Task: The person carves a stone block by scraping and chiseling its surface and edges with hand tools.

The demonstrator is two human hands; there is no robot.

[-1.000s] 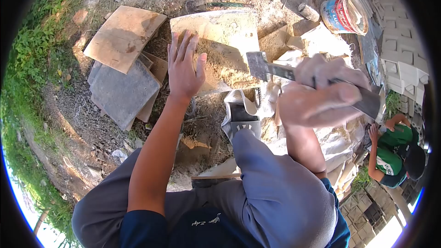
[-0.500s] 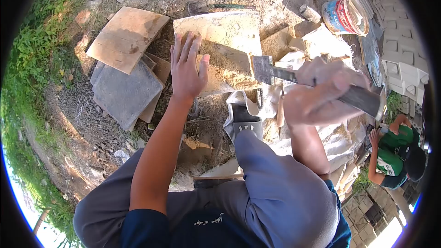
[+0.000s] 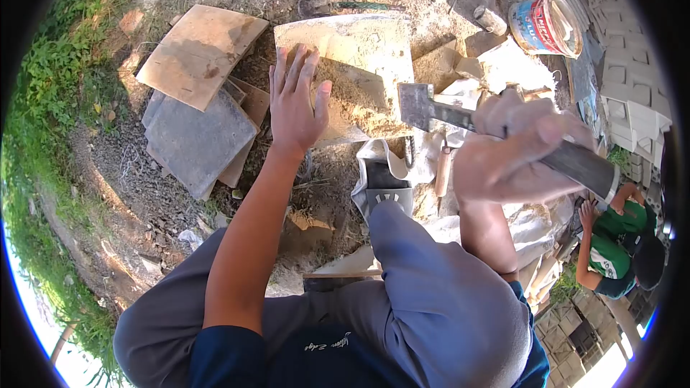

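In the head view, the left hand (image 3: 298, 121) lies flat on the left part of the pale slab (image 3: 363, 75), its fingers extended and holding nothing. The slab is on the ground before the person. The right hand (image 3: 528, 152) is closed around the hammer (image 3: 452, 116), whose head is by the slab's right edge; I cannot tell if they touch. A wooden-handled tool (image 3: 443, 172) lies near this hand, and stacked tiles (image 3: 198, 136) lie left of the slab.
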